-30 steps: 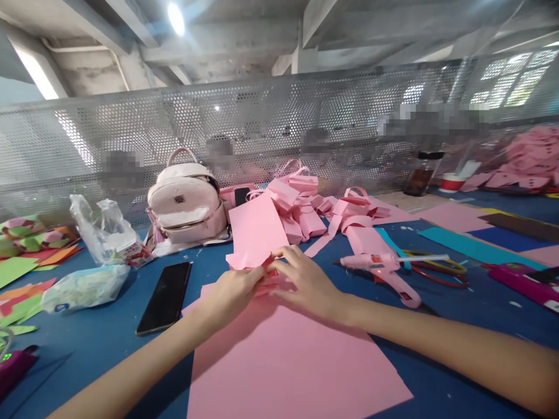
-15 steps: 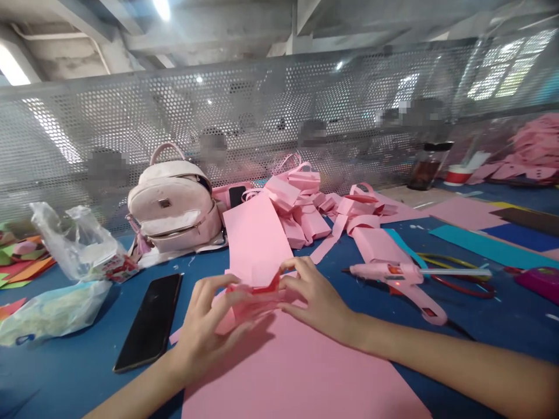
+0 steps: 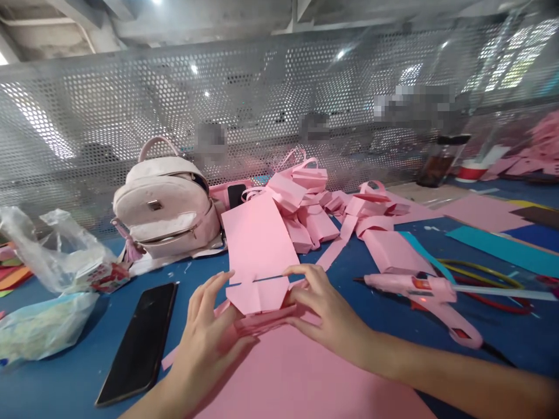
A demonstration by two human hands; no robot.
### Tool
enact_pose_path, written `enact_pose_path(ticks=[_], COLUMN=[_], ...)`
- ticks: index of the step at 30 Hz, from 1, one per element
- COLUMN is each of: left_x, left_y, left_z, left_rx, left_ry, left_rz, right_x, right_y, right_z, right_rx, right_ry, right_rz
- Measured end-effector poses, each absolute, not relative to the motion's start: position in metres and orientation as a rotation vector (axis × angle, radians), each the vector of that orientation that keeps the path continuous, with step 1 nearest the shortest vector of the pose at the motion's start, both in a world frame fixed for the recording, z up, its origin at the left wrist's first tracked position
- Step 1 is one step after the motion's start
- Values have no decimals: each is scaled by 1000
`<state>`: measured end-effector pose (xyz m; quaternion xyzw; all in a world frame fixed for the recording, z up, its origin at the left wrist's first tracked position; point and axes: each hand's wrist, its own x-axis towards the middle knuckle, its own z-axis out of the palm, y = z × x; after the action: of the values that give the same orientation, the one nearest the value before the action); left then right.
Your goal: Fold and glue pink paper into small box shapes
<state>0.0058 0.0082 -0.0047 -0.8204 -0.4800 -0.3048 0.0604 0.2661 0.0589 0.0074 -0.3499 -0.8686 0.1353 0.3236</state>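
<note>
Between my two hands is a folded pink paper piece, with a flap facing up and layered folds along its near side. My left hand grips its left end, fingers curled around the edge. At its right end my right hand pinches the paper between thumb and fingers. Beneath lies a large pink sheet. Just beyond the folded piece, a pink paper panel leans against a heap of pink paper pieces. A pink glue gun rests to the right of my right hand.
A black phone lies left of my hands. Farther back stand a pale pink backpack and a clear plastic bag. Coloured strips and a blue sheet lie right. A perforated metal screen closes off the back of the table.
The flap of the folded paper has tipped into view, facing up, and a gap shows between it and the panel behind. Both hands keep their hold. The view has shifted slightly.
</note>
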Motion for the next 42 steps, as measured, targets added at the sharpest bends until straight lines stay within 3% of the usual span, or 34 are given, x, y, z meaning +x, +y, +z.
enact_pose_path(ticks=[42], left_x=[8], left_y=[11], left_z=[-3], left_rx=[-2556], left_ry=[-1425], left_rz=[-1083], right_x=[265], right_y=[60], right_z=[4], right_rx=[-884], right_ry=[-2314], right_rz=[265])
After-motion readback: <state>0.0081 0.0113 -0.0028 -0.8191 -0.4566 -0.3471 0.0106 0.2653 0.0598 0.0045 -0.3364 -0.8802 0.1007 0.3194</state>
